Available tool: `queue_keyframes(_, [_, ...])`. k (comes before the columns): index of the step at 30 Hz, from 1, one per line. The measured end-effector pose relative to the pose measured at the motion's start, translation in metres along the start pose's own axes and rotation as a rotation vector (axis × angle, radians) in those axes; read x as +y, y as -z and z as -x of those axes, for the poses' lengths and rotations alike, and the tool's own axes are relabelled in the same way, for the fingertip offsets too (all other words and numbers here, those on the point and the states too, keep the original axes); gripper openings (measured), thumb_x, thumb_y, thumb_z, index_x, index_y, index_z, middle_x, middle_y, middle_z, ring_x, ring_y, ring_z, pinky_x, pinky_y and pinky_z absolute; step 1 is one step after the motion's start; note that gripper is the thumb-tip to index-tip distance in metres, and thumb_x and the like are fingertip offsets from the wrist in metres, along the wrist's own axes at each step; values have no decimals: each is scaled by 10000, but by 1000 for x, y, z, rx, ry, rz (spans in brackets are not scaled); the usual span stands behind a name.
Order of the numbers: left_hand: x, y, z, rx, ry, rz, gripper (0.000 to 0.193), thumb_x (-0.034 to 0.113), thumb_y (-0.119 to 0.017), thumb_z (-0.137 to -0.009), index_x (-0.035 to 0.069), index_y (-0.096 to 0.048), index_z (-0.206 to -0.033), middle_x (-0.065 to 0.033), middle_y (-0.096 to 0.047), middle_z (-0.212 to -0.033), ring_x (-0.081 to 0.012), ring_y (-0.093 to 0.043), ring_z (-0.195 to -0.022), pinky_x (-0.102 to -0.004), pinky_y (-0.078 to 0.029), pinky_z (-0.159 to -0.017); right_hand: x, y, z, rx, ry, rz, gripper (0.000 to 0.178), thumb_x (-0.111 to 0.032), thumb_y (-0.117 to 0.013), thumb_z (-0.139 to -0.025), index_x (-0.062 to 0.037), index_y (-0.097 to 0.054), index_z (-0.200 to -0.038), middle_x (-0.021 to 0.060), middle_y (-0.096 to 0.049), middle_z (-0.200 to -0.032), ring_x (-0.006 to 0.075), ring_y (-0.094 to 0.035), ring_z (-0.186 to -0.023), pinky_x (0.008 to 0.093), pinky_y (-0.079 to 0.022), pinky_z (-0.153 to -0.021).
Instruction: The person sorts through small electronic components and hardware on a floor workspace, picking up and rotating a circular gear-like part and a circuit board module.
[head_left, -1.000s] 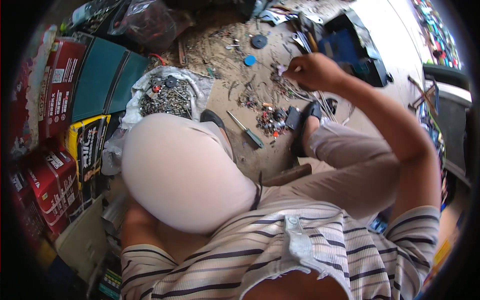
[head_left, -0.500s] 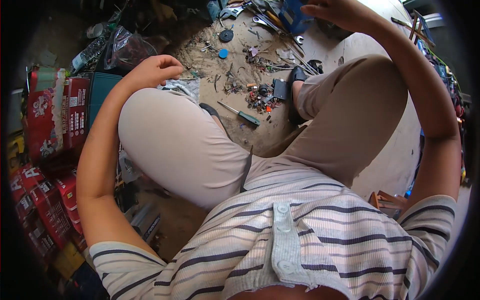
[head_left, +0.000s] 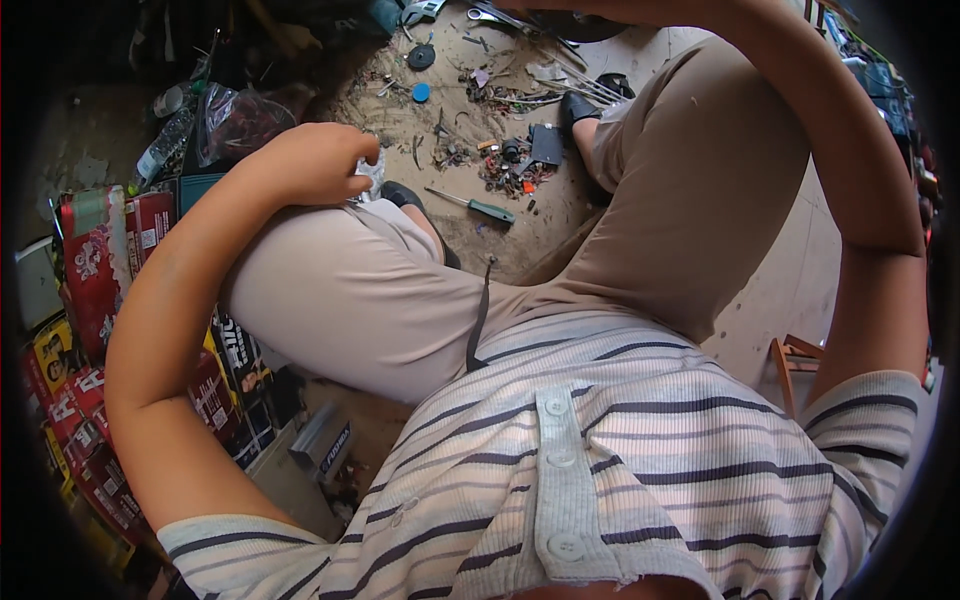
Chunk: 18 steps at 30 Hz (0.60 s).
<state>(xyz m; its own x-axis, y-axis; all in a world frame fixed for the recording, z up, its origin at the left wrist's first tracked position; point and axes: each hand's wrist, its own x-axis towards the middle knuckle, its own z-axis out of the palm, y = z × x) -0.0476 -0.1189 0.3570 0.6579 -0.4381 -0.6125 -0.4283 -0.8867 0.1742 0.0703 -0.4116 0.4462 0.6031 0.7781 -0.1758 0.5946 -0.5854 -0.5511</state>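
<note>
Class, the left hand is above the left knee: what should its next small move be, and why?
Probably a slight reach past the left knee to the white sheet: the left hand has its fingers bent right beside it, though contact is unclear. The green-handled screwdriver lies farther from that hand.

Dusty floor (head_left: 545,228) with wrenches (head_left: 424,11), green-handled screwdriver (head_left: 488,211), blue disc (head_left: 421,92), black disc (head_left: 421,57), scattered scraps (head_left: 508,174)

There's the green-handled screwdriver (head_left: 491,211), right of your left hand (head_left: 322,163), and a dark square piece (head_left: 546,145) farther right! Up past your hand, a blue disc (head_left: 421,92) near a black disc (head_left: 421,56); leftward, a clear bottle (head_left: 177,132); lower left, red boxes (head_left: 92,262).
</note>
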Motion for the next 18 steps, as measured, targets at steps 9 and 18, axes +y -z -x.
queue_keyframes(9, [24, -10, -87, -125, -108, -177, 291, 214, -658, -827, 85, -607, -1083, -114, -627, -1047, -323, -607, -1010, -440, -509, -815, -38, 15, 21, -5, 32, 81, 399, -339, -594, -919, 35, -647, -791, 125, -570, -606, 205, -521, -540, 370, -434, -557])
queue_keyframes(18, [-9, -72, -192, -130, -61, -91, 307, 267, -685, -817, 81, -636, -1056, -151, -648, -1036, -350, -624, -994, -453, -516, -829, -6, 32, 16, -124, 27, 147, 357, -373, -578, -954, -31, -665, -898, 55, -607, -619, 143, -535, -492, 310, -421, -462])
